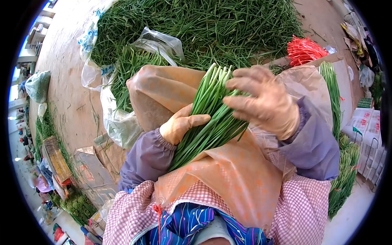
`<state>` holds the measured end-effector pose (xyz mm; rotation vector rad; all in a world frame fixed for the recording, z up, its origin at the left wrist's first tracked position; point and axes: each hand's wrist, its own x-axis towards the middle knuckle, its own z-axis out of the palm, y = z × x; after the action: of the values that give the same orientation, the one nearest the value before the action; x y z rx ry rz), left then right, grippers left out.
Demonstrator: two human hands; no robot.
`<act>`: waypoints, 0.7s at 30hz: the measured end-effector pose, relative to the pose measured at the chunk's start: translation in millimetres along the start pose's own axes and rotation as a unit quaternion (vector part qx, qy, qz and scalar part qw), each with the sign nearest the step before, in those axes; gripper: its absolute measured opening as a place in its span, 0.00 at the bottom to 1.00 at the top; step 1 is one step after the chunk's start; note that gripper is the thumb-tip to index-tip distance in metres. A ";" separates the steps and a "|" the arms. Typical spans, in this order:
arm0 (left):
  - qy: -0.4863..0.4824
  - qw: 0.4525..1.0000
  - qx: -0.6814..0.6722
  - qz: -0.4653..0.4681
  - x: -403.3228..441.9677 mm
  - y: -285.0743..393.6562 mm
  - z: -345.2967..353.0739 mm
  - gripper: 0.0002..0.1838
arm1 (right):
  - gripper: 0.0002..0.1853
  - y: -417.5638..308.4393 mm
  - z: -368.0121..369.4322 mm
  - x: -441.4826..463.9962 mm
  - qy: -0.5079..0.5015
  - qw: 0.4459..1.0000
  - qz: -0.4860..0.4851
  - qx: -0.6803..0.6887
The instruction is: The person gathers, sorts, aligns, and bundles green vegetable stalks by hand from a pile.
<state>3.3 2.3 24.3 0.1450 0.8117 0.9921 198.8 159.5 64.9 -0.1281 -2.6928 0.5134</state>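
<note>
A thick bunch of garlic chives (216,118) lies slantwise over my lap, its pale cut ends pointing up and away from me. My left hand (183,124), in a tan glove, grips the bunch from the side, thumb across the top and the other fingers hidden beneath. On the other side, my gloved right hand (265,102) is raised with its fingers spread beside the upper stems. Whether those fingertips touch the stems I cannot tell. Under the bunch is a translucent orange apron sheet (228,175) covering my lap.
A large heap of loose chives (204,28) spreads in front of my knees, with a clear plastic bag (161,45) on it. Red ties (306,51) lie at its right. Tied chive bundles (343,179) and white crates (367,130) are at my right. Cardboard (94,169) lies at left.
</note>
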 end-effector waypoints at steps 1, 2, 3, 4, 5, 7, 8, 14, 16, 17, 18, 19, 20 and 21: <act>0.001 1.000 -0.002 -0.002 0.7 -0.4 0.2 0.30 | 0.16 -5.1 13.5 -4.7 -0.009 1.000 0.010 -0.021; 0.001 1.000 -0.003 -0.003 1.6 -0.2 0.4 0.29 | 0.15 -6.4 18.5 -5.2 -0.008 0.999 0.011 -0.031; 0.000 1.000 0.013 -0.002 2.8 -0.5 -0.8 0.29 | 0.15 -7.6 23.5 -5.7 -0.007 0.999 0.012 -0.041; -0.001 1.000 0.029 -0.002 4.3 -1.2 -3.3 0.29 | 0.14 -7.0 24.0 -4.0 0.004 0.999 0.004 -0.038; -0.001 0.999 0.045 0.000 4.4 -1.3 -5.1 0.29 | 0.13 -6.0 25.1 -2.7 0.014 0.999 -0.004 -0.033; 0.017 0.997 0.081 -0.012 1.9 2.4 -5.2 0.30 | 0.10 -0.7 33.2 -5.6 0.053 0.996 0.048 0.056; 0.022 0.995 0.099 -0.020 1.3 3.6 -5.2 0.31 | 0.09 2.2 35.6 -6.9 0.072 0.990 0.077 0.098; -0.089 0.986 0.124 0.070 7.3 -6.8 -12.4 0.41 | 0.08 1.8 45.6 -7.2 0.189 0.969 0.074 0.139; -0.064 0.986 0.147 0.054 7.6 -5.3 -7.4 0.44 | 0.08 -1.7 46.4 -11.3 0.191 0.966 0.119 0.126; -0.057 0.985 0.158 0.041 7.3 -3.1 -4.6 0.44 | 0.07 0.7 48.0 -17.7 0.193 0.972 0.108 0.076; -0.050 0.984 0.169 0.029 7.6 -1.7 -3.0 0.45 | 0.05 6.0 54.4 -24.5 0.228 0.955 0.157 0.110; -0.041 0.989 0.141 0.018 7.5 -2.5 -2.6 0.44 | 0.04 14.9 62.7 -30.8 0.263 0.932 0.205 0.143; -0.044 0.988 0.143 0.024 7.6 -3.0 -2.9 0.44 | 0.04 27.5 56.6 -32.5 0.308 0.901 0.241 0.188; -0.048 0.988 0.146 0.030 7.8 -3.3 -3.7 0.43 | 0.04 40.1 50.4 -34.3 0.357 0.863 0.271 0.232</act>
<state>5.3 5.7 15.9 0.4683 0.8652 0.9115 210.9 174.3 -5.5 -0.7817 -1.7241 1.0246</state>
